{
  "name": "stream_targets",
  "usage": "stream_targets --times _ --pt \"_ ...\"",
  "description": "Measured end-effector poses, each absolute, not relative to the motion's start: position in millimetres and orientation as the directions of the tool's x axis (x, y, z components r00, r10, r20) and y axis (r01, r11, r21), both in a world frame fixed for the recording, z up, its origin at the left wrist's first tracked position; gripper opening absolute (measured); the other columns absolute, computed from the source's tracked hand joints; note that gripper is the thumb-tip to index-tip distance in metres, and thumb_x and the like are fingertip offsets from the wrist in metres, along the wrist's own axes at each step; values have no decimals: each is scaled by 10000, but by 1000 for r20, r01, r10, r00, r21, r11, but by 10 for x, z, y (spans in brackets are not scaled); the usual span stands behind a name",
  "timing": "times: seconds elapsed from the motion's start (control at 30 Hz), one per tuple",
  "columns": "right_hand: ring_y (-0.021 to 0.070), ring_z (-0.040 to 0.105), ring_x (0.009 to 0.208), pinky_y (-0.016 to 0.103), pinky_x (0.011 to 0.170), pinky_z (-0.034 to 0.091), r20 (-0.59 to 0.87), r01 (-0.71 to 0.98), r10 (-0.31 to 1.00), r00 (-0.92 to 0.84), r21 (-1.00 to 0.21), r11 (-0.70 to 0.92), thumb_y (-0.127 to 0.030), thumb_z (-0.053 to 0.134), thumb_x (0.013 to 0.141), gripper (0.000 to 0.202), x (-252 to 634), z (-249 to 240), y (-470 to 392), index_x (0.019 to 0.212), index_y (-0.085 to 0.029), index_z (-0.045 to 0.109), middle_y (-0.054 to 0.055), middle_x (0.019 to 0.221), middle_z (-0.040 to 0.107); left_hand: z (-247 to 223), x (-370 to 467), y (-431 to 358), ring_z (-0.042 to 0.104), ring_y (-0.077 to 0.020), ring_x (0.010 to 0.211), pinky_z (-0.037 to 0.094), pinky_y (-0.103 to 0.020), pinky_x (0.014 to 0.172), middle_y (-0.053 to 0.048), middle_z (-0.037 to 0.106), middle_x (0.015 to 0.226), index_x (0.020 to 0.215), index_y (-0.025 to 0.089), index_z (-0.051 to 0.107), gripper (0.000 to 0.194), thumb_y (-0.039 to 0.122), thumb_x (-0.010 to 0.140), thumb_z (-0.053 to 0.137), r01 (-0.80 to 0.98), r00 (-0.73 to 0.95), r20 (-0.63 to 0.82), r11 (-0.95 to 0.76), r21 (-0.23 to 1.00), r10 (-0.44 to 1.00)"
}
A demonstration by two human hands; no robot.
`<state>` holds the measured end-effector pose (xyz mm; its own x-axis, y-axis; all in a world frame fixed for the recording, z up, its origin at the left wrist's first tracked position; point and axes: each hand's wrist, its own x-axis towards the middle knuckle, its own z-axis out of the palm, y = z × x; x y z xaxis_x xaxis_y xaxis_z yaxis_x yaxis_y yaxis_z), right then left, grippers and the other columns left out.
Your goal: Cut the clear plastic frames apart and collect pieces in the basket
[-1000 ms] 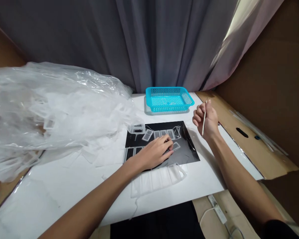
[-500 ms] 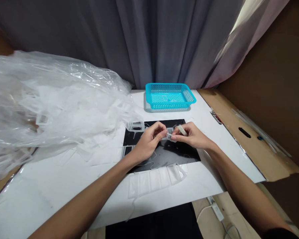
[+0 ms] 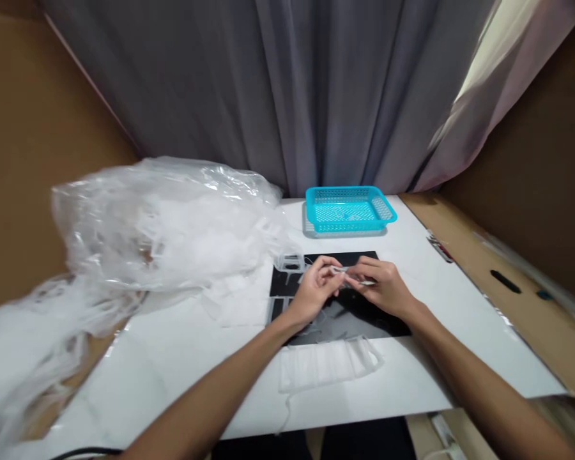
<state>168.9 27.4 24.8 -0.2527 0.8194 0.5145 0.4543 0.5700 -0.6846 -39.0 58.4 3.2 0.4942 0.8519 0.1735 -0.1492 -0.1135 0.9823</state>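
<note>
While both forearms slant inward across the near edge of the worktop, the left hand and the right hand come together just above the one black mat, fingertips almost meeting. Each has thumb and fingers drawn into a narrow pinch, knuckles bent, and between them they hold one small pale piece, over the mat's far half. One slim pale stick shows at the right hand's fingers.

At least two pale frames lie by the mat's left edge; blur and the left hand keep me from counting the other scraps there. Between the mat and the worktop's near edge I see one strip of joined frames, its windows too smeared to number.

One blue basket stands near the far edge, toward the far right corner, with a few bits inside that I can't count. One clear bag of white pieces, far too many to count, bulges over the far left part, and one red cutter lies at the right edge.
</note>
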Motion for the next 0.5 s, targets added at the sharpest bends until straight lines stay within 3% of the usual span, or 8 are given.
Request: stream_targets --times 0.13,0.33,0.43,0.5 --pt "175 565 641 322 631 438 517 463 812 -272 -669 581 -402 676 1064 270 1648 144 290 887 -228 782 30 739 634 -24 -430 591 640 -132 760 588 -286 702 -6 670 943 1123 157 683 303 443 1050 750 -126 447 169 -125 984 878" --pt "182 645 711 311 634 487 494 480 839 -230 -692 539 -363 707 1039 198 1707 157 332 935 -222 799 68 864 741 -27 -441 656 664 -148 835 606 -304 748 -30 693 1036 1112 153 689 263 385 1029 780 -172 390 160 -99 980 907" --pt "179 692 755 280 577 480 486 465 857 -172 -727 505 -328 694 1032 166 1727 188 319 1086 -213 801 93 1018 802 -18 -431 671 672 -160 868 608 -315 769 -35 694 1067 1173 159 681 292 354 999 811 -206 376 156 -82 975 913" --pt "187 740 820 258 552 483 463 429 878 -122 -773 467 -336 674 1042 263 1730 202 310 1258 -215 764 103 1117 817 -13 -417 668 666 -156 840 593 -306 755 -22 689 1041 1308 178 636 425 354 977 835 -228 367 145 -62 972 919"
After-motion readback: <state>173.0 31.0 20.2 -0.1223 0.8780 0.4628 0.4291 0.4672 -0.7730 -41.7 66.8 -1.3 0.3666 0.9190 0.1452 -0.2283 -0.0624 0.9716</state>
